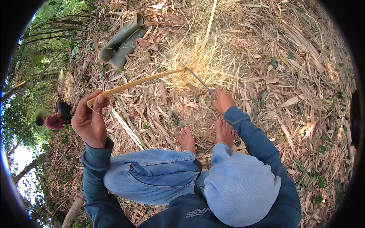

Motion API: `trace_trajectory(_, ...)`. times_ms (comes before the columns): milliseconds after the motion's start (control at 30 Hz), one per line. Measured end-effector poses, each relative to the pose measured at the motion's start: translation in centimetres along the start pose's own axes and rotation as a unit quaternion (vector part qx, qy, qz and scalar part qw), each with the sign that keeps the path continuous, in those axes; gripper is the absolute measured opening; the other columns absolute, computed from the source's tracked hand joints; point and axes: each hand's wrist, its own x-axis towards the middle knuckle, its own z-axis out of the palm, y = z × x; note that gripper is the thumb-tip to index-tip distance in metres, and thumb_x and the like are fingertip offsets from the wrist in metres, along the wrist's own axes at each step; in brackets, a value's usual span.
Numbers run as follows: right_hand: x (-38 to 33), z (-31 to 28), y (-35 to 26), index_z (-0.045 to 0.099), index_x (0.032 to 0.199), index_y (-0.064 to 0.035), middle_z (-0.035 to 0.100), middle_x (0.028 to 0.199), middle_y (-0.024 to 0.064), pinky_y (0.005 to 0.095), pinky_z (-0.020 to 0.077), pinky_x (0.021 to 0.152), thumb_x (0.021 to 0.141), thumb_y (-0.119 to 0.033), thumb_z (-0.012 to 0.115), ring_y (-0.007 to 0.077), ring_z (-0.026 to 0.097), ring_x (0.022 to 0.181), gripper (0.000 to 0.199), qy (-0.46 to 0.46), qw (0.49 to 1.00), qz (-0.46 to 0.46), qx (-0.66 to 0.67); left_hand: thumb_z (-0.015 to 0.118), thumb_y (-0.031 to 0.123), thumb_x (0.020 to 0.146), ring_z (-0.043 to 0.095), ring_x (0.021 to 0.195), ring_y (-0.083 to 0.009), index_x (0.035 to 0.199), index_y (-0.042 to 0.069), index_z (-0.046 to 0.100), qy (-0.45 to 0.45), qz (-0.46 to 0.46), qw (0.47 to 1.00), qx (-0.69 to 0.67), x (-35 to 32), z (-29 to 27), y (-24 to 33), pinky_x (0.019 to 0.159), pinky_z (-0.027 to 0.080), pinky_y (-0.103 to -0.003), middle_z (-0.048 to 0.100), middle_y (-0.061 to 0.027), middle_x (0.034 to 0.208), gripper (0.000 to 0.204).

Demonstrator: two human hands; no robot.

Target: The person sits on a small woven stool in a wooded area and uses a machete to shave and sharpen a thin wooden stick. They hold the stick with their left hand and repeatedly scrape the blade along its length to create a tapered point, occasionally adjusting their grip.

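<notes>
Both hands are busy: the left hand [91, 119] pinches one end of a yellowish strip [140, 81] between thumb and fingers, while the right hand [223, 102] is wrapped around the handle of a knife [199, 81]. The strip slants from the left hand up toward the middle of the scene, bending slightly, and its thin far end meets the blade close to the tip; whether the edge bites into it, I can't tell from where I stand. Just beyond lies a tangled heap of pale shavings [205, 62], with a long flat slat [210, 22] reaching out of its far side. Two green rubber boots [122, 36] lie on their sides at the far left. More slats [127, 128] rest on the leaf-strewn ground [296, 76] between the left hand and the bare feet [187, 140]. Nearest are bent knees in blue jeans [152, 167]. Away at the left edge, another person [53, 121] in dark red sits near the trees.
</notes>
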Motion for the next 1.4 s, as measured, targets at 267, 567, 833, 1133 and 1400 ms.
trace_trajectory(267, 0.3, -0.3, 2.8, 0.061, 0.095, -0.0041, 0.067, 0.084, 0.0197, 0.0458, 0.0504, 0.071, 0.078, -0.022, 0.064, 0.0377, 0.064, 0.079, 0.025, 0.010, 0.998, 0.015, 0.058, 0.059, 0.009, 0.092, 0.067, 0.080, -0.0198, 0.103, -0.008, 0.061, -0.073, -0.013, 0.995, -0.068, 2.0, -1.6, -2.0, 0.072, 0.058, -0.029, 0.065, -0.0145, 0.092, 0.021)
trace_trajectory(567, -5.8, -1.0, -6.9, 0.059, 0.095, -0.0012, 0.063, 0.070, 0.0127, 0.0349, 0.0470, 0.059, 0.078, -0.022, 0.069, 0.0256, 0.063, 0.064, 0.028, 0.020, 0.971, -0.148, 0.187, 0.061, 0.004, 0.088, 0.067, 0.081, -0.0229, 0.099, -0.007, 0.064, -0.144, 0.041, 0.985, -0.087, 1.8, -1.7, -1.6, 0.072, 0.057, -0.031, 0.065, -0.0157, 0.093, 0.015)
trace_trajectory(833, -5.5, 0.0, -5.2, 0.059, 0.100, -0.0007, 0.064, 0.074, 0.0208, 0.0446, 0.0492, 0.065, 0.078, -0.023, 0.066, 0.0377, 0.064, 0.072, 0.031, 0.037, 0.984, -0.108, 0.140, 0.062, 0.005, 0.088, 0.067, 0.081, -0.0223, 0.100, -0.007, 0.063, -0.096, 0.023, 0.992, -0.074, 1.0, -2.3, -2.7, 0.074, 0.057, -0.031, 0.066, -0.0163, 0.094, 0.017)
trace_trajectory(1133, -2.4, 0.6, -1.9, 0.060, 0.096, -0.0041, 0.064, 0.081, 0.0241, 0.0479, 0.0491, 0.073, 0.078, -0.021, 0.062, 0.0410, 0.063, 0.080, 0.025, 0.017, 0.996, -0.026, 0.083, 0.061, 0.008, 0.090, 0.067, 0.081, -0.0217, 0.102, -0.007, 0.063, -0.072, 0.002, 0.995, -0.062, 0.9, -2.6, -3.2, 0.075, 0.057, -0.031, 0.066, -0.0152, 0.093, 0.019)
trace_trajectory(1400, -1.2, 0.8, 0.9, 0.060, 0.095, -0.0026, 0.064, 0.084, 0.0247, 0.0481, 0.0487, 0.075, 0.081, -0.028, 0.059, 0.0414, 0.062, 0.082, 0.029, 0.022, 0.998, 0.009, 0.060, 0.062, 0.009, 0.090, 0.067, 0.080, -0.0189, 0.103, -0.007, 0.063, -0.034, 0.007, 0.999, -0.035, 0.8, -2.1, -3.1, 0.073, 0.057, -0.029, 0.067, -0.0145, 0.092, 0.021)
